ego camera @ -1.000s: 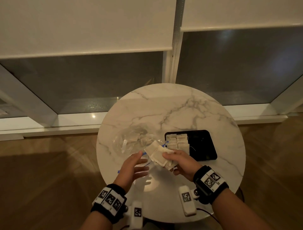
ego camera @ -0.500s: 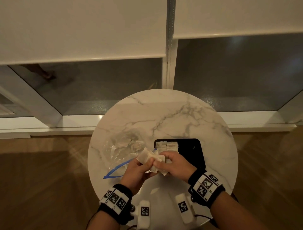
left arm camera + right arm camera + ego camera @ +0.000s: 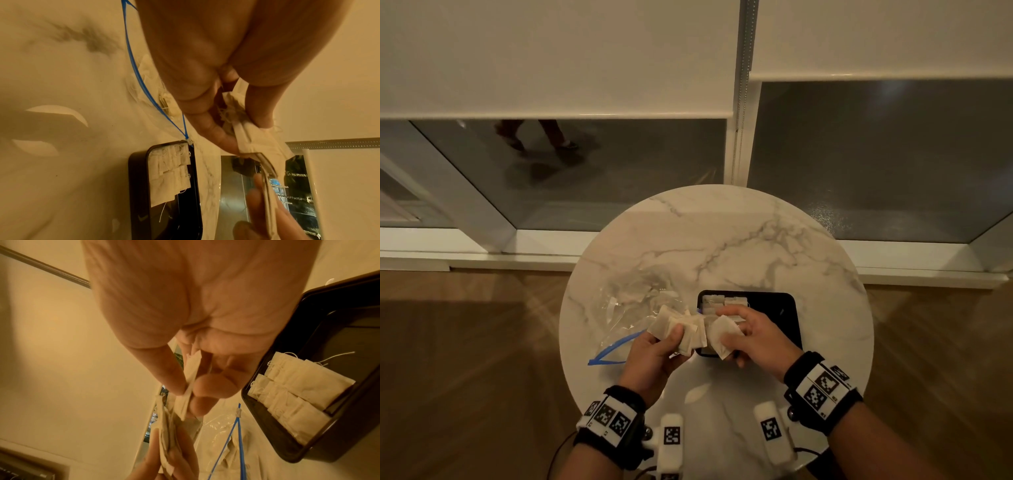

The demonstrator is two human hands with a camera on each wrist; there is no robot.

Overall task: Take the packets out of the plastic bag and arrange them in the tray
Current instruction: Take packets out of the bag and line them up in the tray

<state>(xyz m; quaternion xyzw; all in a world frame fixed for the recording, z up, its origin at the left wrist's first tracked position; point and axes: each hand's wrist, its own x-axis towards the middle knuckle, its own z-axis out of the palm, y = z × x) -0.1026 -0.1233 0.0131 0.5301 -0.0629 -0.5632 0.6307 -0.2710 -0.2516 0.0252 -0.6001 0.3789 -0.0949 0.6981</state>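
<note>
My left hand [image 3: 664,342] grips a fanned bunch of white packets [image 3: 678,327] just above the table. My right hand [image 3: 736,334] pinches a single white packet [image 3: 722,334] between thumb and fingers, over the left end of the black tray [image 3: 787,308]. Several packets [image 3: 294,389] lie in two rows at the tray's left end [image 3: 168,172]. The clear plastic bag [image 3: 626,305] with a blue zip strip [image 3: 616,346] lies crumpled on the table to the left of my hands, with some packets [image 3: 144,76] still inside it.
The round marble table [image 3: 722,240] stands against a low window sill. The tray's right part is bare black. Wooden floor lies on both sides of the table. Legs of a person show in the window glass at the far left.
The bunch of packets passed from my right hand into my left hand. My right hand drew one packet off it and moved right, over the tray.
</note>
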